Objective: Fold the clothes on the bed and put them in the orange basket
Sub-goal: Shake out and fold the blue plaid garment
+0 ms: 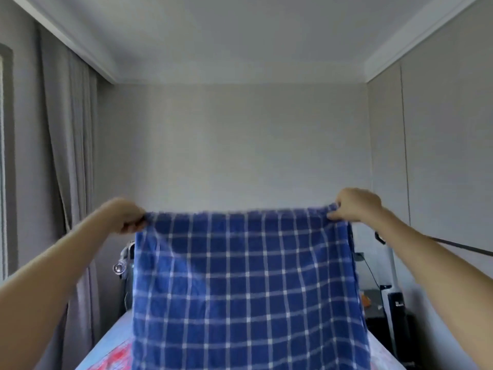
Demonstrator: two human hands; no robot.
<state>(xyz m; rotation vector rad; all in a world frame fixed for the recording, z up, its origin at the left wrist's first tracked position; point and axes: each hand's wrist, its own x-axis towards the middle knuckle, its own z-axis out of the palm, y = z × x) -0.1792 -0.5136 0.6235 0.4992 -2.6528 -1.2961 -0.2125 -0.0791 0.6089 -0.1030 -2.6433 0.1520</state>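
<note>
While we hold the blue checked cloth [245, 289] up by its top edge, our left grip [128, 216] is clamped on the left top corner and our right grip [357, 205] on the right one, fingers curled over the hem on both sides, so the cloth hangs in the air between us and the far wall [240, 142], its lower part dropping out of sight over the bed [114, 340]. We judge this to be the spreading-out that comes ahead of the first fold, and doing it well is mostly a matter of the top edge: we want it level and lightly taut, and at present the right corner sits a little higher than the left, so we even the two out. We also watch the right side, where the cloth seems to turn back on itself below the grip and show a second layer; a gentle shake should let it fall flat, otherwise the crease gets folded in. We pinch at the very corners, not further in, so that when we bring them together the edges meet squarely and the white lines of the check can serve as our guide for a straight halving. The bottom hem is out of view, and so is the orange basket.
</note>
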